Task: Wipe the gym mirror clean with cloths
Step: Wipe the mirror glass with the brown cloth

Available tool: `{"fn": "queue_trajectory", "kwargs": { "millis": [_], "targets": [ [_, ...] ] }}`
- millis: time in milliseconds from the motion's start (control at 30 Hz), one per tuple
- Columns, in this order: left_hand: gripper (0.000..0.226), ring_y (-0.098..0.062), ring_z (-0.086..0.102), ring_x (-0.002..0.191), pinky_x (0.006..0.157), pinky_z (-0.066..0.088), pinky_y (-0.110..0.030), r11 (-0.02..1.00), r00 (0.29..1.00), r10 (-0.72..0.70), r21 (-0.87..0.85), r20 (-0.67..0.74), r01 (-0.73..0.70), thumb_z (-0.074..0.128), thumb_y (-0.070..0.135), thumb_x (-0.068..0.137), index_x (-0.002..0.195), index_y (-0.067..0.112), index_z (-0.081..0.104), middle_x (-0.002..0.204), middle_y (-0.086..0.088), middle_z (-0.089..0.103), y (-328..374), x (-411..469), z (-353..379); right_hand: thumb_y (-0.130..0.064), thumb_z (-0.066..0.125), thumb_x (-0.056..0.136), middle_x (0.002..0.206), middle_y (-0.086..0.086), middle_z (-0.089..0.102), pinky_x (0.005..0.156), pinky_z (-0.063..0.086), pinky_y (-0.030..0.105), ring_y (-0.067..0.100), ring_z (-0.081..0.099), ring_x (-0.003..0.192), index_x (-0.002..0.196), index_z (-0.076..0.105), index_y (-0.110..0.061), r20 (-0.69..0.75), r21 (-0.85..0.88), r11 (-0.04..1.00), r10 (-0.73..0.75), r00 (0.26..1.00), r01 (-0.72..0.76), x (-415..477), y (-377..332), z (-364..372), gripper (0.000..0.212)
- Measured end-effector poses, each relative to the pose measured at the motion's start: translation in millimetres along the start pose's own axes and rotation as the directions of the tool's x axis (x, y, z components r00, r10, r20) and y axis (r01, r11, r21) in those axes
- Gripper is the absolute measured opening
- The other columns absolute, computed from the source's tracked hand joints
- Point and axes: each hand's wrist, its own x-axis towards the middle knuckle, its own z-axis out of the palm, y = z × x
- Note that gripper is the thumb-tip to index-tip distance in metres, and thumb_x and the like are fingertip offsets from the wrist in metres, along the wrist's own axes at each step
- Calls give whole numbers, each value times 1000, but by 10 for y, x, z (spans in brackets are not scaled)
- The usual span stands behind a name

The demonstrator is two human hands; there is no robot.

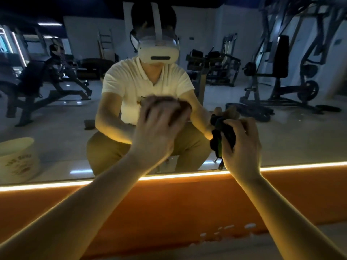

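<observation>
The wide gym mirror (62, 132) fills the upper view and reflects me crouching in front of it. My left hand (159, 126) is blurred and presses a brownish cloth (185, 107) flat against the glass at mid-height, with fingers spread over it. To the right, my right hand (242, 145) grips a bunched dark cloth with a green part (218, 136) close to the mirror's lower area. Whether that cloth touches the glass is unclear.
A glowing light strip (169, 177) runs along the mirror's bottom edge above an orange base panel (169, 207). A pale bucket (17, 158) appears in the reflection at the lower left. Gym machines (277, 76) show in the reflection behind me.
</observation>
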Motion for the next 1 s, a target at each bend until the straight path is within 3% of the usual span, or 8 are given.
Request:
{"fn": "queue_trajectory", "kwargs": {
  "millis": [133,233,300,500,633,767,900,1000],
  "targets": [
    [55,-36,37,125,108,31,-53,974,968,-227,5,-112,228,63,13,88,143,14,59,138,-14,37,112,189,116,-20,63,96,112,15,55,75,51,28,21,59,94,116,60,-9,-3,8,999,38,999,-38,-6,10,-18,23],
    [76,-34,40,123,110,26,-52,995,993,86,-59,77,-81,79,19,70,143,14,58,135,-13,48,530,-229,276,-21,62,96,112,13,54,75,50,26,18,57,93,116,60,-10,0,-9,997,74,997,-74,-28,95,-67,23],
    [70,-30,43,120,111,26,-49,948,901,317,-72,295,-310,82,27,66,134,19,69,128,-8,64,833,-516,398,-15,68,93,113,14,54,78,49,27,17,57,95,117,61,-8,23,-39,994,105,994,-104,-68,174,-110,26],
    [48,-27,43,126,122,11,-49,918,869,380,-15,316,-396,68,33,83,129,22,74,129,-6,69,808,-528,569,-7,71,90,114,15,53,76,51,29,14,54,93,114,62,-5,13,-97,981,172,985,-170,-207,454,-274,26],
    [49,-32,44,125,118,26,-56,1000,999,29,10,-45,-29,61,17,92,141,17,63,135,-14,51,428,209,345,-7,67,91,114,15,54,76,52,30,24,62,94,115,60,-5,-21,-76,970,231,973,-232,-172,499,-247,24],
    [50,-36,40,125,115,30,-56,982,971,-190,-18,-144,189,58,15,94,144,16,58,137,-15,44,402,386,364,-8,62,92,113,14,54,75,51,30,24,61,93,113,58,-6,-50,-51,945,322,946,-324,-155,432,-170,22],
    [56,-29,42,120,113,24,-52,974,945,229,-57,234,-221,74,21,73,130,20,72,128,-7,63,1029,-341,513,-12,62,93,114,12,53,76,52,33,21,59,94,115,57,-9,-14,-63,937,342,940,-342,-148,424,-208,24],
    [46,-25,40,125,122,15,-50,954,866,297,-84,402,-288,55,29,86,127,23,75,126,-3,72,1074,-486,522,-10,68,92,115,7,52,80,58,39,21,60,96,118,56,-13,69,-62,921,388,919,-384,-251,387,-228,29]
  ]
}}
